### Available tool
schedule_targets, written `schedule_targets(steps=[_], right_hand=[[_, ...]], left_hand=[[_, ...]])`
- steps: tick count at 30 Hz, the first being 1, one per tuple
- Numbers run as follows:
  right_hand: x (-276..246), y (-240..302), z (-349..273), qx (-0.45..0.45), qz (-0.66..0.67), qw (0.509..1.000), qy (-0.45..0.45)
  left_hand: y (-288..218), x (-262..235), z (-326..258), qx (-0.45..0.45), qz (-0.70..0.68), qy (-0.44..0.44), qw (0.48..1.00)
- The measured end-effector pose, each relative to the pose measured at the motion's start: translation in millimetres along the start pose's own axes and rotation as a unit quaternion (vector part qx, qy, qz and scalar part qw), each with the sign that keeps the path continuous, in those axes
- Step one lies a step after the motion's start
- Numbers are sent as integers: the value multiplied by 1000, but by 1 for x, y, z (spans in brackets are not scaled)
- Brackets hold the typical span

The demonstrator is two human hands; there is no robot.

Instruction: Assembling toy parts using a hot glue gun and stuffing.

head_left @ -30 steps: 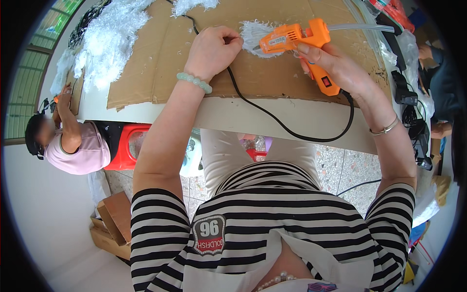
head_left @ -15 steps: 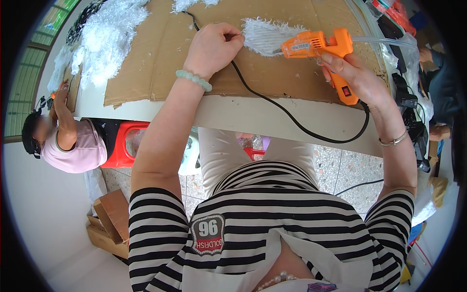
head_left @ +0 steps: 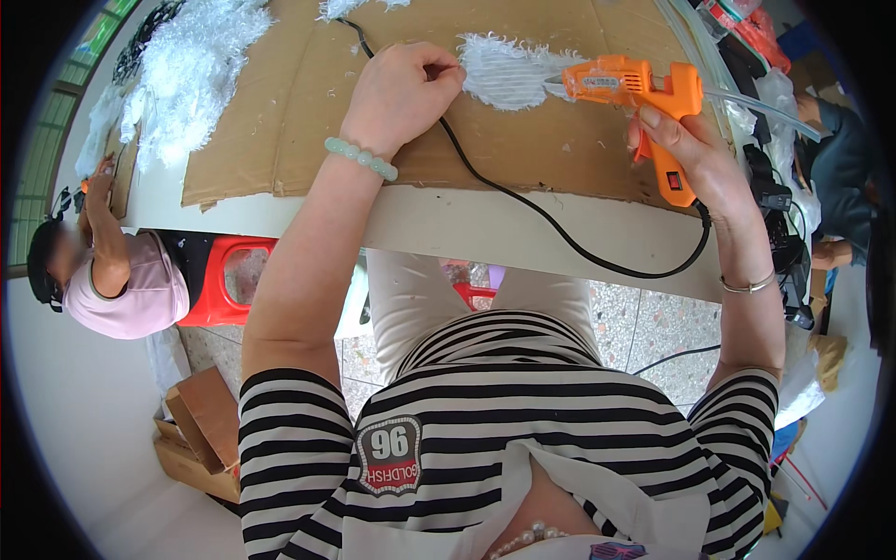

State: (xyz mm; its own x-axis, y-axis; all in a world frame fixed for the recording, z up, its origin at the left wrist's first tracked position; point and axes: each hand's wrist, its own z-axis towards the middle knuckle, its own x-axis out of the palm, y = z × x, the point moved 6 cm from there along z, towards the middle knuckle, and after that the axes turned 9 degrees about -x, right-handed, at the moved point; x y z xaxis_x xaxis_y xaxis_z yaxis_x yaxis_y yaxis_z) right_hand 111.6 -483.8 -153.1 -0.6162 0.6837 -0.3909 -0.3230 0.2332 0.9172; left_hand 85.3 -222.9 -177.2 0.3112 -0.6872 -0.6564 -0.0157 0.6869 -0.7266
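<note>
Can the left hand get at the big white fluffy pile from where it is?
Likely yes: mostly bare cardboard lies between the left hand and the fluffy pile. The black cord runs close by the hand but looks no real barrier.

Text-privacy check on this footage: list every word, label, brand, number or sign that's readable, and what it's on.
Shield-shaped dark-and-red patch on the striped shirt: large pale numerals and a word on the red band, readable; wording withheld, not quoted.
Pale label on the barrel of the orange glue gun: too small to read.
Red switch on its grip: any marking too small to read.
Nothing else legible.
</note>
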Motion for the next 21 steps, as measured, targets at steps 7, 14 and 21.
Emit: schedule_targets(steps=[7, 14, 21], right_hand=[[5, 0, 5, 17, -23, 1000, -8], [5, -3, 3, 33, -49, 998, -5], [6, 0, 3, 24, -66, 997, 22]], left_hand=[[-2, -2, -1, 4, 1, -4, 1000], [-1, -2, -1, 4, 9, 6, 1000], [0, -1, 0, 9, 19, 20, 1000]])
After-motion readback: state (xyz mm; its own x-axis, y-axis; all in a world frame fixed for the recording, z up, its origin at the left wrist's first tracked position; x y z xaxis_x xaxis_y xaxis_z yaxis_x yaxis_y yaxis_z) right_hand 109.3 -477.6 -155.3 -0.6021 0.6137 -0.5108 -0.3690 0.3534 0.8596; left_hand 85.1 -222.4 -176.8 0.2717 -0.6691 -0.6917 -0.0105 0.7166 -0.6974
